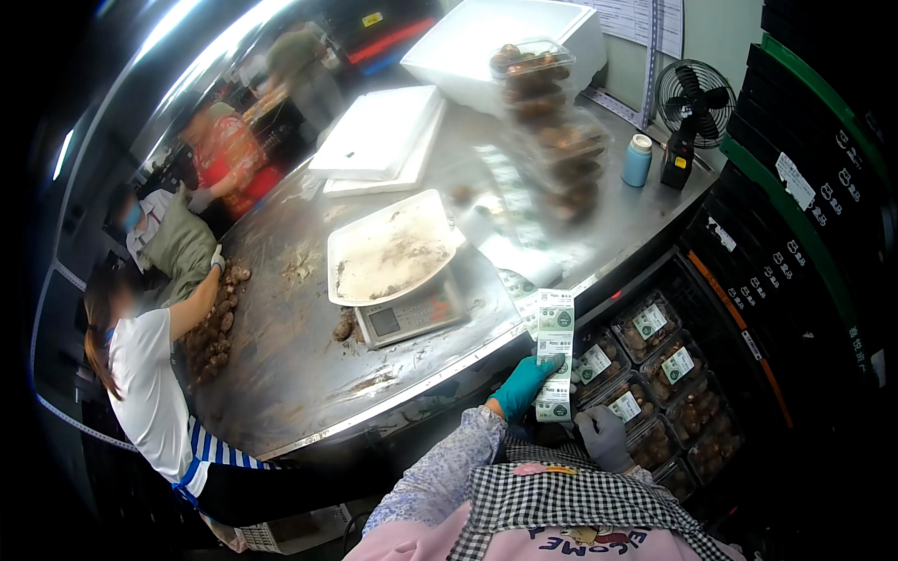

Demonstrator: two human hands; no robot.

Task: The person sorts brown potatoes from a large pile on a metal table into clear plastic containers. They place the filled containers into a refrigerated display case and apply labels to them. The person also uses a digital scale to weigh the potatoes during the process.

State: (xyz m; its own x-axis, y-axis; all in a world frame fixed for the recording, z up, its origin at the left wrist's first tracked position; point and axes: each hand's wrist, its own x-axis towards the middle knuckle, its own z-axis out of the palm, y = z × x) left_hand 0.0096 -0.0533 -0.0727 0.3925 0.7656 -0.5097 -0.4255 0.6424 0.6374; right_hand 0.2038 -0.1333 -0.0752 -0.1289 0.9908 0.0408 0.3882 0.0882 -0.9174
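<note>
My left hand (525, 388), in a teal glove, holds a strip of white and green labels (556, 329), the thumb lying across it. The strip runs up over the metal table's edge. To its right, my right hand (605, 438) wears a grey glove; its fingers look curled, and what they hold, if anything, is hidden. Beside that hand, a dark crate (675, 273) contains clear plastic boxes of brown, round root vegetables. Several boxes bear a label, such as the labelled box (677, 366); others near me, like the plain box (716, 447), show none.
On the metal table (281, 393) stand a scale (412, 316) with a dirty white tray, stacked filled boxes (552, 140), white foam lids (379, 131), a blue bottle (637, 161) and a fan (694, 105). Black crates rise at right. Co-workers stand at left beside loose vegetables (210, 341).
</note>
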